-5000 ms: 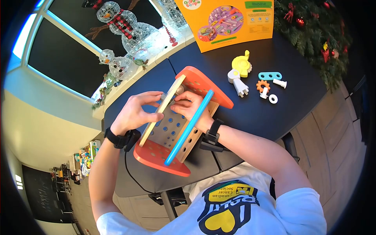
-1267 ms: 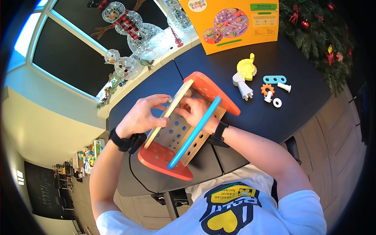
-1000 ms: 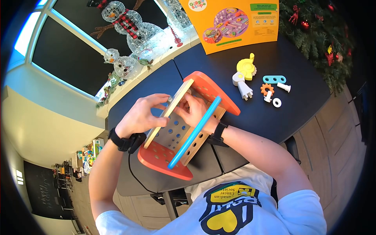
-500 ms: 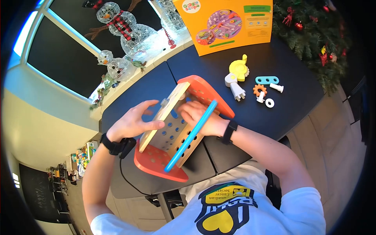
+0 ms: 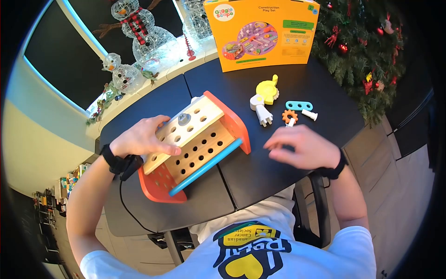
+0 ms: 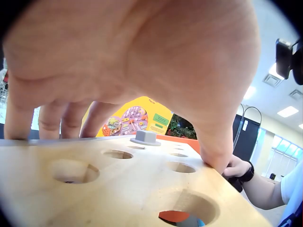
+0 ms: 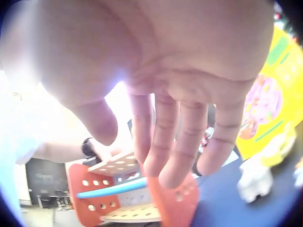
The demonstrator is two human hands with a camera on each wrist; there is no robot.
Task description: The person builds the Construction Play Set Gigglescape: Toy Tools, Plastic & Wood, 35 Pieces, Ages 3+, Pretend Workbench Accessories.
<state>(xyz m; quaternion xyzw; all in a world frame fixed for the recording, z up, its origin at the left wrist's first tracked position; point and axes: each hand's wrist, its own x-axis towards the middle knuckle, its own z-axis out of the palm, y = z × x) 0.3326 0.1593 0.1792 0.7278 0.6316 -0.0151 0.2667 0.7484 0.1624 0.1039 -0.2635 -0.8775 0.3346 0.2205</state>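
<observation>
we see a green artificial tree [image 5: 355,67] with red baubles [image 5: 343,48], and a white mesh snowman [image 5: 145,38] in a plaid scarf [image 5: 138,24] on a cream window ledge [image 5: 204,55].

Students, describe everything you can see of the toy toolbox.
The toy toolbox has two red end panels with holes, a blue bar running between them, and pale wood-look boards with round holes. A grey bolt sits in the upper board. The toolbox stands on the dark table, the left hand gripping the upper board across its width.

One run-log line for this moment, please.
hands: left hand grips wooden panel, right hand empty over table | grey bolt: head on panel's upper face | orange gear, teal strip: loose on table
</observation>
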